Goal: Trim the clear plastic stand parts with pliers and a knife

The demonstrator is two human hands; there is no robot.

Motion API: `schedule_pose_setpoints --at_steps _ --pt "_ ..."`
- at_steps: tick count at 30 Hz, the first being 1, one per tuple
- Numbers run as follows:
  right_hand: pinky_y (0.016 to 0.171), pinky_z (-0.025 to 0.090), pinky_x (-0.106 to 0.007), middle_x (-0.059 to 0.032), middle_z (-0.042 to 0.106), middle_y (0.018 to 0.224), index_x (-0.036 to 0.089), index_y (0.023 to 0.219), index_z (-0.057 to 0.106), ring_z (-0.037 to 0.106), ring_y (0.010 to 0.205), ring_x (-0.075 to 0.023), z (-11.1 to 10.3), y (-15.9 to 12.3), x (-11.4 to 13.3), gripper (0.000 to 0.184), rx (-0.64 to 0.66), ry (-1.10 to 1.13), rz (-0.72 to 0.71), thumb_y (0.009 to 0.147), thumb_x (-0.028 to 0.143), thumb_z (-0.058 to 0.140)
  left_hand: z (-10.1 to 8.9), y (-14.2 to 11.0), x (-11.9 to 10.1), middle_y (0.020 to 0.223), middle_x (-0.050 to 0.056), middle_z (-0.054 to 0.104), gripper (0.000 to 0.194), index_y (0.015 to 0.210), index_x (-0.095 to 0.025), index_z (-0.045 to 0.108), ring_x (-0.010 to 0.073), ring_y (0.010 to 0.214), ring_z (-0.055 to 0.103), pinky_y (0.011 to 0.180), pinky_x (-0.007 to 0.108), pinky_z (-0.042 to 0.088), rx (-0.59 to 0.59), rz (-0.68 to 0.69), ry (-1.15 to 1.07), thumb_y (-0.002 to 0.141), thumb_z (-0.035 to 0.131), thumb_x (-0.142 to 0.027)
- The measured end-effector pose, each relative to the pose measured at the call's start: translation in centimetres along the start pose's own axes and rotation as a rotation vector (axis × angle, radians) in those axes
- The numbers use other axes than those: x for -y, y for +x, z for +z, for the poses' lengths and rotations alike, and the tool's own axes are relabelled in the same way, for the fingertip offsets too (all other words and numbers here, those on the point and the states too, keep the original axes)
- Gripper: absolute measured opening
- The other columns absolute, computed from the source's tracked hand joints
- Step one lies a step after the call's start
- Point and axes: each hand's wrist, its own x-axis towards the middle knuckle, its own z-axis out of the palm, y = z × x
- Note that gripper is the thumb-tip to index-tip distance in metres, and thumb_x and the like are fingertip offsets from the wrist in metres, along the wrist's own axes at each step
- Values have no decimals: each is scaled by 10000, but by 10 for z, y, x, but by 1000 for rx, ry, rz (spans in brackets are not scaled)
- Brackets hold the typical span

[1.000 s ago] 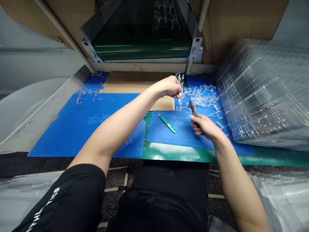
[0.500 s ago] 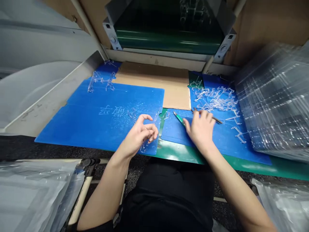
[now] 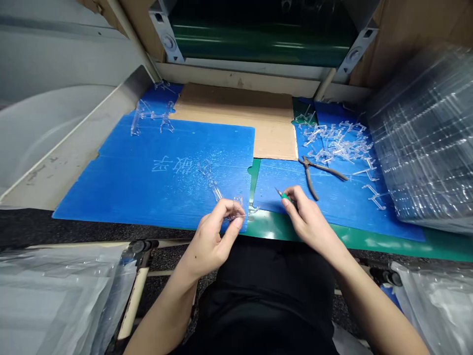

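Clear plastic moulding (image 3: 216, 193), light but likely brittle, sat pinched by its end in the left hand (image 3: 212, 244), while the right hand (image 3: 309, 218) gripped a green utility knife (image 3: 285, 197).

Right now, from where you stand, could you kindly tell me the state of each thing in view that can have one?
Left hand: pinching a clear plastic piece
Right hand: pinching a green utility knife
Green utility knife: blade tip showing, body mostly hidden by the fingers
Pliers: lying down, handles spread apart
Loose clear plastic pieces: heaped in a tangle
Film-wrapped clear bundle: still wrapped
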Motion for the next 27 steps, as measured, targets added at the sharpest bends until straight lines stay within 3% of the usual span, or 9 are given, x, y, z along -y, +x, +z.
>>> schedule_pose_setpoints --at_steps 4,7,9,13,16,27 --pt "908 525 -349 -102 748 1217 231 1303 591 735 1087 -246 -5 -36 12 250 -33 108 -52 1195 358 404 10 3 5 906 34 690 174 1241 -243 674 175 801 617 780 305 491 27 289 212 1080 610 -229" --pt "826 524 -341 -109 741 1121 208 1341 636 733 970 -240 -10 -53 19 279 -70 28 -127 1186 320 432 17 6 2 1058 95 742 201 1222 -225 671 215 950 669 870 344 500 57 451 346 1059 597 -133" --pt "749 513 -325 -96 720 1038 199 1346 658 709 857 -216 -16 -62 23 284 -64 -30 -169 1178 296 450 21 7 -2 1118 116 759 236 1240 -217 665 228 999 690 890 353 490 80 472 439 1044 604 -100" --pt "695 494 -315 -87 708 990 207 1339 681 678 787 -197 -26 -74 28 286 -66 -73 -210 1164 272 465 25 7 -6 929 70 774 218 1216 -222 686 204 775 656 762 344 423 107 503 532 1026 654 -119" --pt "650 462 -313 -74 690 948 197 1334 683 640 726 -183 -27 -78 27 284 -69 -105 -225 1157 277 476 25 8 -6 919 67 777 227 1220 -226 698 204 751 649 744 343 408 118 493 542 1016 678 -131" --pt "613 423 -312 -56 676 896 217 1256 714 609 668 -163 -31 -79 23 273 -54 -100 -185 1154 281 469 28 8 -15 854 55 759 193 1197 -246 701 202 701 629 692 353 350 129 502 658 1020 682 -172"
